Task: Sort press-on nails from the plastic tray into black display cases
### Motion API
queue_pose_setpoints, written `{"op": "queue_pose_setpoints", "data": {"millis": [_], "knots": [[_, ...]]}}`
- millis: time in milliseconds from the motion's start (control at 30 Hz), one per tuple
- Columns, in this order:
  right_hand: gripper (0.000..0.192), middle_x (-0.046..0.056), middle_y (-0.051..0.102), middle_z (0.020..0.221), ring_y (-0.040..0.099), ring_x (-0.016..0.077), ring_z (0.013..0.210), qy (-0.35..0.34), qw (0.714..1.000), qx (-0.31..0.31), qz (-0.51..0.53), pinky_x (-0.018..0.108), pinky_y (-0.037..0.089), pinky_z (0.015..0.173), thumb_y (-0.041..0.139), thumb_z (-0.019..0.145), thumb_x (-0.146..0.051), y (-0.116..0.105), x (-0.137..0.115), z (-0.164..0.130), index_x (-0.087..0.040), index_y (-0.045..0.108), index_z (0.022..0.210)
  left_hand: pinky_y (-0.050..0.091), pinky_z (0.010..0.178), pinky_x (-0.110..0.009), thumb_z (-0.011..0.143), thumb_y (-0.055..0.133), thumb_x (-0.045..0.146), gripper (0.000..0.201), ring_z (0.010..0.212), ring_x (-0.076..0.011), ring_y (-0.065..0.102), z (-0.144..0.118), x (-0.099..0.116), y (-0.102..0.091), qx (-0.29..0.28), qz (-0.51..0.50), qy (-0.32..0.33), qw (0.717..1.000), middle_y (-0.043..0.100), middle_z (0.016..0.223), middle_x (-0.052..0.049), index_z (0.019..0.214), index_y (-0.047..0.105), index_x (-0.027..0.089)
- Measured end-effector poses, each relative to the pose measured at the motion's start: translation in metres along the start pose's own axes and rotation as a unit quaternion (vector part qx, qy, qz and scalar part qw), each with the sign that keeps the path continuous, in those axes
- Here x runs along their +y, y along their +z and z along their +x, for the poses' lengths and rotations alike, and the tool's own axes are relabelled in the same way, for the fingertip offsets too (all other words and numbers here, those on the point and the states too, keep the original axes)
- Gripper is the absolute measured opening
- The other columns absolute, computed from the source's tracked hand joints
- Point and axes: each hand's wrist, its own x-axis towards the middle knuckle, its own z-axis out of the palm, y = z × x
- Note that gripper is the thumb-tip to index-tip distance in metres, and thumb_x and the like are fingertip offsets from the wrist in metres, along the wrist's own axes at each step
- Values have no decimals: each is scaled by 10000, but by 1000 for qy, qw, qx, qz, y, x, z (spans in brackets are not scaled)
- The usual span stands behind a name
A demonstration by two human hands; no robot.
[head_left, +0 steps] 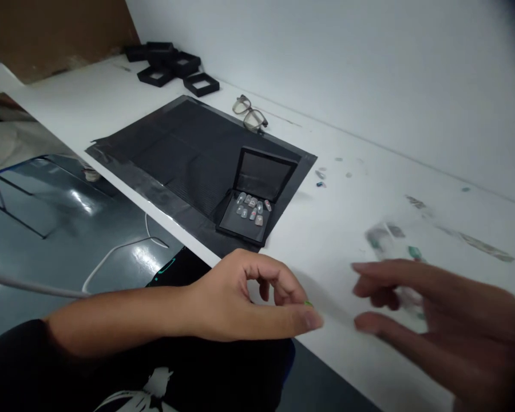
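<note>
My left hand [249, 297] hovers at the table's front edge with its fingers curled. A tiny green piece [308, 303] is pinched between its thumb and forefinger. My right hand [438, 320] is blurred, its fingers spread and pointing left. A blurred clear packet with green bits [390, 240] lies under and behind those fingers; I cannot tell if the hand holds it. An open black box [257, 194] stands on the black mat [175, 149], its lid upright, with several small false nails [252, 207] in its tray.
A pair of glasses [249, 113] lies past the mat. Several black boxes [171, 66] sit at the far left of the white table [326, 229]. Small green specks [320, 177] and smears [480, 245] mark the tabletop. A white cable [111, 252] runs across the floor at left.
</note>
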Motion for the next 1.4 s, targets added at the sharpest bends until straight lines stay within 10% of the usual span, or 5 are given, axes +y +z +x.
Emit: {"op": "queue_pose_setpoints", "data": {"millis": [467,600,767,933,1400], "knots": [[445,-24,683,804,601,101,644,-29,982,-42,182,256,514,544,716,847,-41,64,-21,20,-291,696,1215,335,501,-157,766,842,398,288,513,-30,487,8,-19,-31,-80,-129,-84,985,575,561,58,772,697,150],[438,-15,706,897,641,111,720,-6,993,-8,120,252,526,596,705,872,-79,69,-19,24,-333,684,1229,402,541,-179,887,701,473,291,553,-60,552,3,-16,-42,-2,77,4,997,621,607,40,940,718,187],[209,-20,678,784,582,83,607,-3,997,-82,9,215,481,528,689,920,-207,63,-5,49,-265,718,1118,430,588,-231,940,629,406,235,592,-89,587,9,-7,-88,166,433,341,818,666,647,27,962,725,192],[183,-10,652,724,515,82,522,37,990,-95,-97,227,438,478,658,939,-316,71,12,68,-228,745,1074,490,698,-276,916,655,338,211,750,-152,623,32,-10,-130,209,535,421,702,693,758,-6,1025,704,164],[127,-32,668,657,528,69,494,111,992,-14,-57,211,426,454,733,894,-329,87,13,65,-265,793,986,479,1022,-362,970,561,407,363,1135,-221,624,49,-19,-139,154,518,280,793,692,1202,-94,1202,615,134]]}}
